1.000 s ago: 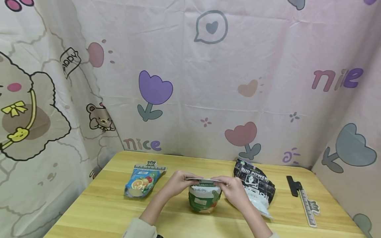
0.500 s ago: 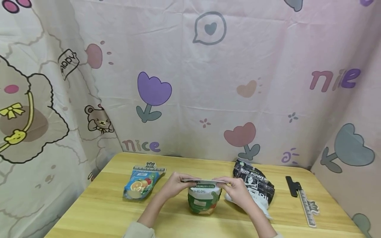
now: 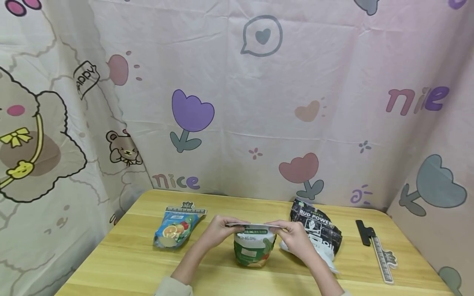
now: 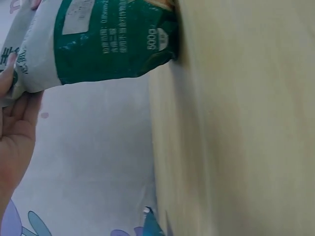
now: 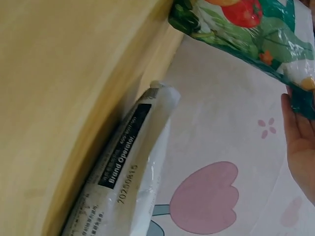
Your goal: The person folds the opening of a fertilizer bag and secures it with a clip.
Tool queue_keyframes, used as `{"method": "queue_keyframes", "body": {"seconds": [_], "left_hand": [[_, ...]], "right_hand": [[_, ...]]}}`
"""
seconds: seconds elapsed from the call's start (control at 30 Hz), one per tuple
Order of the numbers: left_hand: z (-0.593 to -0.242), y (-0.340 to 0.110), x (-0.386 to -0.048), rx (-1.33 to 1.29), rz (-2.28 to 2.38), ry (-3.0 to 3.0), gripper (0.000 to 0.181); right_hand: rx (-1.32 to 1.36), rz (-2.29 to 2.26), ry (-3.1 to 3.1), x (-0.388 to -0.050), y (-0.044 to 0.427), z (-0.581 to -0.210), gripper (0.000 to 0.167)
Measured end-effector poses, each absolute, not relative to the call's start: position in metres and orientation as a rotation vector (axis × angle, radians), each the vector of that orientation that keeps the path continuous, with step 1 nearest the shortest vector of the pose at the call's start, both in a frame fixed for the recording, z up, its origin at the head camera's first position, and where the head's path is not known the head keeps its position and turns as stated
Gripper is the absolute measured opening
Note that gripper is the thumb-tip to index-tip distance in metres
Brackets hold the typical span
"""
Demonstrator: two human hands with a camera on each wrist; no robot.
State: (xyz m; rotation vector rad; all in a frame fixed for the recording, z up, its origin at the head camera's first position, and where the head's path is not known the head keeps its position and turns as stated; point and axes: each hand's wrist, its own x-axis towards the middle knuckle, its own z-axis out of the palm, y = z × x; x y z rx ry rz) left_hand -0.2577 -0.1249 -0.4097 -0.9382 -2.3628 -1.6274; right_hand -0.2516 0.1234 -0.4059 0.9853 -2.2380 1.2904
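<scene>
A green and white bag [image 3: 252, 250] stands upright near the middle of the table, its top edge stretched flat between two hands. The left hand [image 3: 222, 230] pinches the top's left corner, thumb on the near side. At the right corner the right hand [image 3: 292, 236] pinches likewise. In the left wrist view the left hand [image 4: 17, 132] grips the white upper part of the bag [image 4: 108, 44]. The right wrist view has the right hand [image 5: 301, 142] at the bag's top, with printed vegetables on the bag [image 5: 241, 34].
A blue bag [image 3: 175, 230] with a ruler-like clip [image 3: 185, 210] across its top lies at the left. Behind the right hand lies a black and white bag [image 3: 322, 230]. Farther right are a black clip [image 3: 365, 232] and another ruler-like clip [image 3: 383, 259] on the wooden table [image 3: 122, 255].
Over the last second both hands have spread slightly apart along the bag's top edge, which looks wider and flatter. The other items lie as before; the view has shifted slightly.
</scene>
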Motion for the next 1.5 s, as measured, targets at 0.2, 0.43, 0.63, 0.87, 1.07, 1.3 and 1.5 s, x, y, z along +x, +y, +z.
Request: {"method": "queue_keyframes", "body": {"seconds": [0.2,0.43,0.63,0.87,1.07,1.3,1.5], "left_hand": [[-0.397,-0.124,-0.251,-0.982,-1.267,-2.458,0.020],[-0.380,-0.109,-0.240,-0.993,-0.712,-2.531,0.017],[-0.378,-0.098,-0.237,-0.947,-0.491,-2.490,0.015],[-0.389,-0.098,-0.238,-0.939,-0.463,-2.340,0.014],[-0.394,-0.098,-0.239,-0.950,-0.450,-2.261,0.011],[-0.400,-0.095,-0.243,-0.927,-0.480,-2.167,0.005],[-0.402,-0.093,-0.245,-0.932,-0.499,-2.146,0.004]], "right_hand": [[0.908,1.034,-2.331,-0.249,0.123,-0.403,0.019],[0.936,0.681,-2.218,-0.242,0.106,-0.393,0.017],[0.912,0.484,-2.173,-0.239,0.087,-0.391,0.008],[0.925,0.490,-2.080,-0.241,0.087,-0.394,0.006],[0.915,0.503,-2.002,-0.246,0.088,-0.397,0.010],[0.896,0.547,-1.918,-0.251,0.086,-0.402,0.007],[0.890,0.554,-1.904,-0.251,0.086,-0.403,0.007]]}}
